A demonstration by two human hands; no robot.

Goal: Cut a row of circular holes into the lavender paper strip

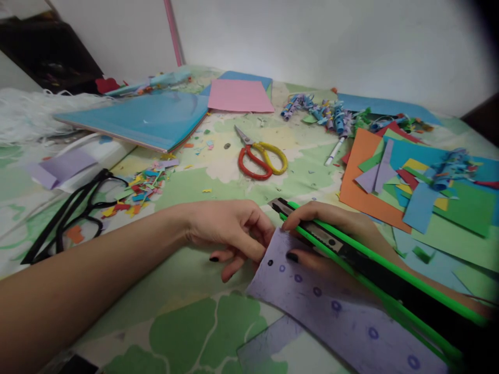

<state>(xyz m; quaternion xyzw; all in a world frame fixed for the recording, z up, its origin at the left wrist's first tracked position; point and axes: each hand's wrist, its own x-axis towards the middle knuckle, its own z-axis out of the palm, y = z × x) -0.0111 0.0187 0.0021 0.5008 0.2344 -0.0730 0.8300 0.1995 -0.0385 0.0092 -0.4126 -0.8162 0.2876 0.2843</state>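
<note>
A purple paper strip [327,317] with a row of small ring marks slants across the lower right. Near its upper left end is a small dark spot that looks like a hole. My right hand [335,228] is closed on a green utility knife [374,265], its blade end pointing up-left, and its thumb also presses on the strip. My left hand [234,228] is at the strip's left edge, fingers curled, with the thumb and index fingertips hidden behind the paper. Another purple piece [268,340] lies on the table beneath.
Scissors [259,158] with red and yellow handles lie beyond my hands. Black glasses [78,215] and paper scraps [144,189] are at left, near a blue folder [144,119]. Coloured sheets [362,176], curled paper pieces [327,114] and a white pen [334,151] lie at right.
</note>
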